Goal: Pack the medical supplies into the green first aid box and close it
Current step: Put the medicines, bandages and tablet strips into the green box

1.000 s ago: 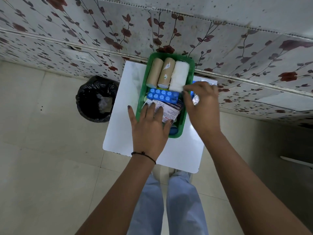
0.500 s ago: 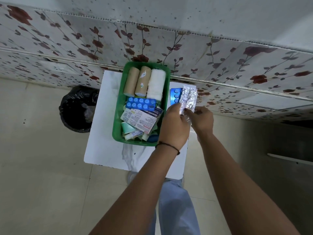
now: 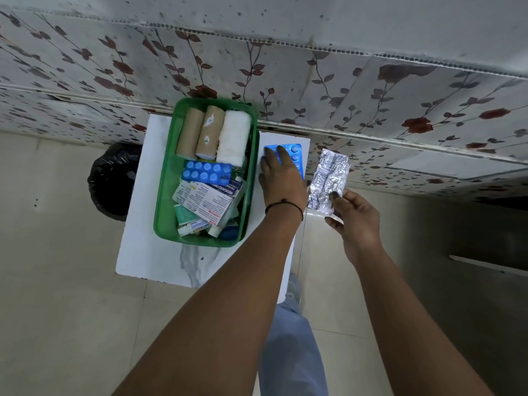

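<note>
Green first aid box (image 3: 167, 195) on white counter (image 3: 143, 252), open, no lid in sight.

Head view: box packed — three rolls at 12 o'clock end, blue blister strip (image 3: 206, 173) mid, leaflets and tubes toward 6. Left hand (image 3: 281, 181) just right of box at 3 o'clock, fingers flat on second blue blister pack (image 3: 295, 155), not yet gripping. Right hand (image 3: 354, 215) off counter edge, fingers pinching foil strip (image 3: 328, 181) by lower corner.

Risks: thin corner pinch, foil could slip to floor. Flat pack near counter edge, could slide off when lifted. Contents heaped, may block closing.
</note>
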